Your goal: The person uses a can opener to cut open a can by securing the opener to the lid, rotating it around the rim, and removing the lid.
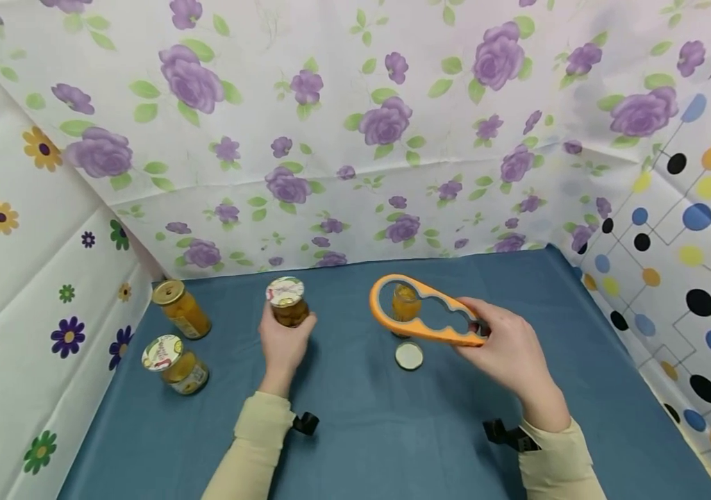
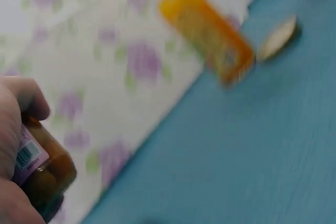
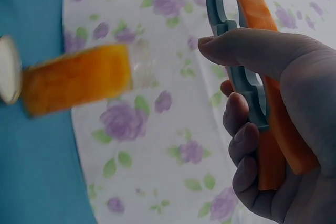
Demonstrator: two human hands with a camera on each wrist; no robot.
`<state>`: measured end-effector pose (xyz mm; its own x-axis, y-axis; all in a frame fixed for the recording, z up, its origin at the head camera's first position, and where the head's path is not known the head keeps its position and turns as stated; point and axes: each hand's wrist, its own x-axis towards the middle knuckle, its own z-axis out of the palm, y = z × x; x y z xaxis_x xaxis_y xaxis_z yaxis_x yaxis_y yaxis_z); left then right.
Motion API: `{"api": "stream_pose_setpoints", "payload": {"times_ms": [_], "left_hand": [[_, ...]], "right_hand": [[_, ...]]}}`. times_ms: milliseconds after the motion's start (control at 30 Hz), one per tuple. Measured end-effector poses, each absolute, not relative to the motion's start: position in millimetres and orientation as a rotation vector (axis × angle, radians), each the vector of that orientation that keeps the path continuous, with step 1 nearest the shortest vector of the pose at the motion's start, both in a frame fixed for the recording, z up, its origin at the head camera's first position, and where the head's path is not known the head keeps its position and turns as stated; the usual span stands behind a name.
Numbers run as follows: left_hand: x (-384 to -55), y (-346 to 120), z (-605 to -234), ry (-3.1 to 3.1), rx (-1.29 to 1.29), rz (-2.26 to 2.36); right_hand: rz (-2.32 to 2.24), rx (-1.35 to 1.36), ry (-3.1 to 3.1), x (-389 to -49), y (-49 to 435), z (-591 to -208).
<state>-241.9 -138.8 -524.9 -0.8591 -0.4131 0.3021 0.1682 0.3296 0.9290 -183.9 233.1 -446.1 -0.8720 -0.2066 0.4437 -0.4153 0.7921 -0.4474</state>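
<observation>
My left hand (image 1: 283,344) grips a glass jar (image 1: 289,309) with a patterned lid and dark contents. In the left wrist view its pale label with a barcode shows beside the fingers. An orange jar opener (image 1: 424,332) with grey scalloped inner edges is in my right hand (image 1: 508,347), thumb and fingers wrapped round its handles. Seen through the opener's loop in the head view, a lidless glass jar of orange contents (image 3: 79,80) stands on the table. Just in front of that jar lies a round lid (image 1: 409,355), pale side up.
At the left of the blue tablecloth (image 1: 355,430) stand two closed jars: a taller one with a gold lid (image 1: 182,309) and a shorter one with a patterned lid (image 1: 177,364). Flowered sheets (image 1: 330,139) rise behind and at the left, a dotted sheet (image 1: 699,312) at the right.
</observation>
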Motion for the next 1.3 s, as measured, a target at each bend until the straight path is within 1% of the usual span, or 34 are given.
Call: {"api": "stream_pose_setpoints", "payload": {"times_ms": [133, 267, 467, 500, 667, 933, 1033, 1300], "left_hand": [[-226.5, -99.7, -509.9, -2.090, 0.035, -1.659], [-211.2, -66.4, -503.9, -2.078, -0.147, -1.723], [-197.7, -38.9, -511.4, -2.163, -0.347, -1.737], [-199.3, -37.1, -517.6, -2.168, -0.376, -1.738], [-197.7, -29.5, -520.1, -2.129, -0.483, -1.757], [-196.1, -24.5, -517.5, -2.064, -0.549, -1.782], [-195.3, -24.6, -518.2, -2.088, -0.550, -1.763], [-190.9, -23.7, -519.1, -2.151, -0.627, -1.756]], "right_hand": [[0.834, 0.493, -2.592, -185.2, 218.2, -434.6], [0.888, 0.533, -2.578, -184.9, 202.8, -425.1], [0.897, 0.622, -2.608, -183.6, 183.8, -417.9], [0.894, 0.627, -2.617, -182.9, 181.8, -417.7], [0.879, 0.611, -2.669, -178.8, 176.5, -418.0], [0.848, 0.568, -2.731, -172.4, 168.9, -415.8], [0.860, 0.507, -2.748, -172.2, 166.9, -415.6], [1.025, 0.221, -2.828, -171.0, 167.7, -413.3]]}}
